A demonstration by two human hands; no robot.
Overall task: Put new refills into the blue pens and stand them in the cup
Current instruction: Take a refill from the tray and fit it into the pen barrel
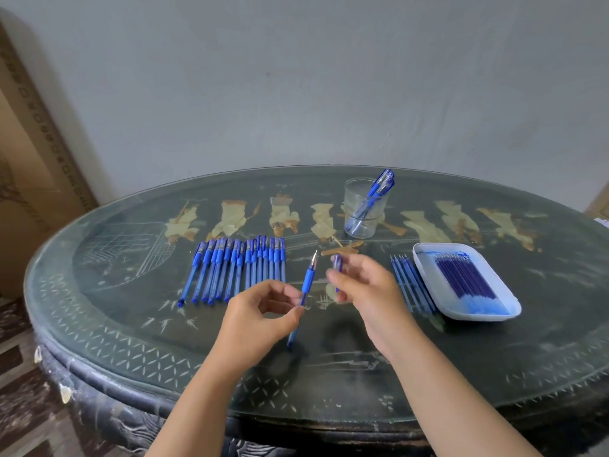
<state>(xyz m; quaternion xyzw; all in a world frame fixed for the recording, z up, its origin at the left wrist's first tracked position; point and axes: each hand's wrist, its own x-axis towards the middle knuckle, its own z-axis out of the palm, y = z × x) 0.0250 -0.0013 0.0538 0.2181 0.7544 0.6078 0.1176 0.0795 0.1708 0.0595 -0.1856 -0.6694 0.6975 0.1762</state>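
Head view: across the tabletop (131,324), the refill tray (420,258) sits right of the cup (357,225), the pen row (237,268) left of it. Nearer than the cup, the left hand (260,311) has its fingers pinching a pen (309,278), tip up, uncapped. The right hand (365,285) has its fingers curled round the blurred cap (336,262), just apart. Refill swap underway, I'd judge; next, unscrewing the barrel.

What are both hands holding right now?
Left hand: pinches an uncapped blue pen.
Right hand: holds a small blue piece, probably the cap; blurred.
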